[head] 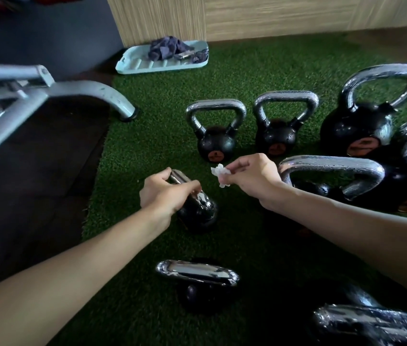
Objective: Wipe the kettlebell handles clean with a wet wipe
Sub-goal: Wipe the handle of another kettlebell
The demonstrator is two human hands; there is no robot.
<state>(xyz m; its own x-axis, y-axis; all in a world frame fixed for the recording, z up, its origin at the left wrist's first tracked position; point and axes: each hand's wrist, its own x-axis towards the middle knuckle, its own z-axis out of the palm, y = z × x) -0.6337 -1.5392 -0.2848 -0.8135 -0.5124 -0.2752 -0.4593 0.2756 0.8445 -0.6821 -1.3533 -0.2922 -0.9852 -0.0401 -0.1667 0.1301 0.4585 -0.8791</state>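
Left fingers: your left hand is curled round the chrome handle of the small kettlebell. The black body sits just below your knuckles on the turf and looks tipped.
Right fingers: your right hand pinches a crumpled wet wipe in the air, just right of your left fingertips and not touching the handle.
Risk, missed metal: your own grip covers most of that handle. What lies under your fingers will likely stay dirty unless you shift your hold.
Risk, slip: wet chrome is slick, so a tipped bell could roll out of a loose grip.
Risk, wipe: it is a small wad held by its edge. A firm rub could pull it from your pinch.
Risk, count: I cannot tell which handles are done, so one could be skipped.
Beyond your fingers: two upright kettlebells, then a pale tray carrying a dark cloth.
Right of your right fingers: a large kettlebell handle close to your wrist, with a bigger bell behind it.
Toward you: another kettlebell between your forearms.
Left of your left fingers: a grey bench frame, well apart.
In the way: nothing lies between wipe and handle except your own left fingers.
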